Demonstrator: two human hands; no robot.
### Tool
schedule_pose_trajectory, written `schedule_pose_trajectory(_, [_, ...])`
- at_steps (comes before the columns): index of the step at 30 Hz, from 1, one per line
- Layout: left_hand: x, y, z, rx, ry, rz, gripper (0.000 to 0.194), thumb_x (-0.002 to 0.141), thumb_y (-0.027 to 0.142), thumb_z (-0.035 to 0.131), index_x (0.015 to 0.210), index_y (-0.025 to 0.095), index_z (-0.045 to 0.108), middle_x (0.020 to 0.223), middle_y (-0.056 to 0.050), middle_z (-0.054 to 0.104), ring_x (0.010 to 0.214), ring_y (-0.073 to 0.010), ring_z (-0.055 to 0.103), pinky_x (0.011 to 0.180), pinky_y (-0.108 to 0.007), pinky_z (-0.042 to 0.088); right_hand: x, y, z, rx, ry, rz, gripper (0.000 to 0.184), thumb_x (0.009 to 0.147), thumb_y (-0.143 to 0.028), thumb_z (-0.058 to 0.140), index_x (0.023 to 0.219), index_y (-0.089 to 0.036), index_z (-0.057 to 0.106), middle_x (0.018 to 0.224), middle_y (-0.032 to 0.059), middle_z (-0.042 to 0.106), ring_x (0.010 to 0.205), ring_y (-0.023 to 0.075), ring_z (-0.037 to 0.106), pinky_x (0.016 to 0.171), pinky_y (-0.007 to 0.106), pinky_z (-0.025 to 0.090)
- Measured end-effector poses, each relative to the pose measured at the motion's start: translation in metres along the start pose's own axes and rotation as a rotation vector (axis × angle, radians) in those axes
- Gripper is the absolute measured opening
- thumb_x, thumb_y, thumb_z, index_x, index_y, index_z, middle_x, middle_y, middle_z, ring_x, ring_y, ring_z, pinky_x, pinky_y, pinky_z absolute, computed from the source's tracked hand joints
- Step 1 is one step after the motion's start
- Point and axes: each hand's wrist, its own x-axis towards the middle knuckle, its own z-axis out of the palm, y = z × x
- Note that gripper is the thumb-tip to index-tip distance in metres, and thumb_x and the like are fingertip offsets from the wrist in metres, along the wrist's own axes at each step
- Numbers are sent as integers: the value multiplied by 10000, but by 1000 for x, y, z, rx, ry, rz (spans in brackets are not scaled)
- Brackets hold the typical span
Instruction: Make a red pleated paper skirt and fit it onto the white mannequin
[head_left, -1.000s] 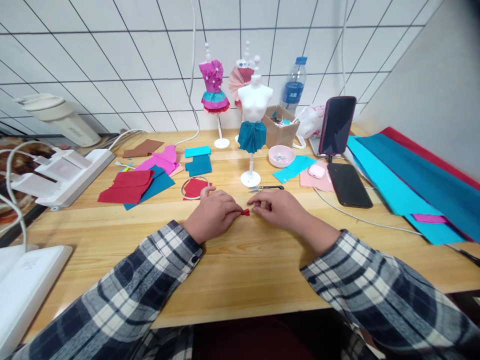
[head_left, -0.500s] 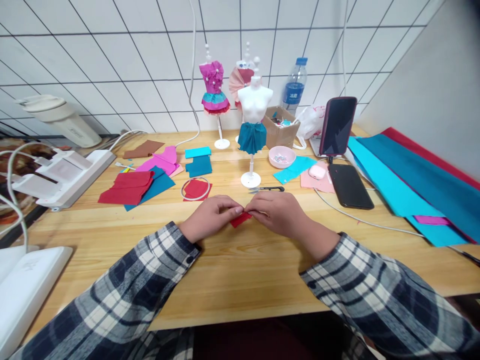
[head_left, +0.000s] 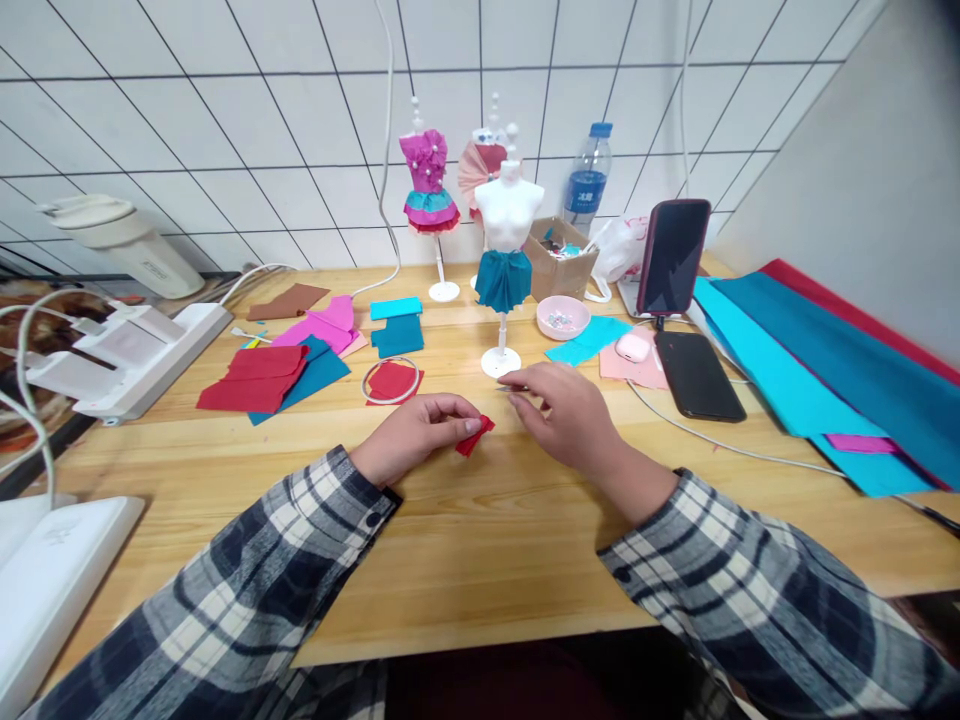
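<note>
My left hand (head_left: 424, 432) pinches a small gathered piece of red crepe paper (head_left: 475, 437) between thumb and fingers, just above the table. To its right, my right hand (head_left: 566, 420) is at the small black-handled snips, with thumb and index finger apart; the hand hides nearly all of the snips. Behind the hands stands a white mini dress form (head_left: 510, 205) wearing a teal pleated skirt (head_left: 504, 282). A white ring (head_left: 365, 380) lies over a red paper square (head_left: 394, 380) beyond my left hand.
Two dressed mini forms, one in a magenta dress (head_left: 426, 165), stand by the wall. A pink bowl (head_left: 562, 318) of beads, a cardboard box (head_left: 562, 275), a bottle (head_left: 589, 180) and phones (head_left: 699, 375) are right. Coloured sheets (head_left: 251, 380) and a power strip (head_left: 161, 355) are left.
Both hands met at the red paper, turning it so more showed. Since then my right hand has let go and moved up over the snips, while my left hand keeps the paper.
</note>
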Motion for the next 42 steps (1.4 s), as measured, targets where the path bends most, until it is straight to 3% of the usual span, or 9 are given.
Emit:
schedule_pose_trajectory(3, [0,1,0,-22,13,-1,273,742,373,767,824,124,692,674,3,640,608,-97,533,609,-225,416,4,15,0,-188,-120,71,265,925,-256,547,1151,-188,666,1101,99,687,1044,269,543,894,398,420])
schedule_pose_trajectory(7, [0,2,1,13,78,42,293,746,396,761,834,125,691,670,5,635,607,-96,529,613,-227,430,5,24,1,-327,-316,167,220,920,-257,572,1099,-217,693,1110,106,681,1064,291,517,853,416,388])
schedule_pose_trajectory(13, [-1,3,3,269,219,168,300,752,423,746,818,136,690,802,-45,690,729,-139,584,696,-261,470,4,27,2,-247,-342,259,229,868,-267,647,1087,-221,696,991,90,667,946,251,539,792,354,375])
schedule_pose_trajectory(18, [-3,3,-6,-21,-54,-37,291,772,389,754,855,121,678,790,-50,719,630,-87,569,623,-213,459,5,26,-3,-87,-349,266,77,836,-153,623,858,-210,670,895,39,673,905,199,573,762,296,371])
schedule_pose_trajectory(25, [-4,-1,-30,-197,-279,-347,263,672,299,839,808,124,697,721,-33,706,615,-114,648,540,-188,495,6,-4,-24,249,-471,182,171,881,-200,501,997,-227,624,906,-6,715,778,148,611,666,250,370])
schedule_pose_trajectory(26, [-4,-2,-31,-187,-312,-354,248,677,291,834,803,124,700,721,-34,710,615,-114,651,532,-182,488,5,-9,-24,260,-526,177,185,903,-221,465,949,-223,645,887,-3,715,764,148,609,657,253,366])
schedule_pose_trajectory(30, [-3,-1,-29,-110,-391,-326,202,727,282,796,812,119,711,700,-36,717,587,-97,629,523,-172,459,3,-25,-15,96,-697,296,551,1005,-412,271,682,-212,670,688,20,693,649,156,587,589,279,313])
schedule_pose_trajectory(34, [-3,0,-25,-32,-411,-297,200,740,301,781,800,123,715,692,-41,722,585,-102,621,536,-187,447,2,-38,-5,-147,-684,268,490,978,-409,364,668,-227,697,724,29,724,655,171,597,545,299,227])
schedule_pose_trajectory(42, [-1,0,-23,35,-376,-300,237,691,339,816,788,140,731,692,-21,720,616,-105,623,575,-200,462,1,-43,-3,-175,-684,163,452,989,-313,343,712,-220,689,780,25,742,663,157,597,582,308,226])
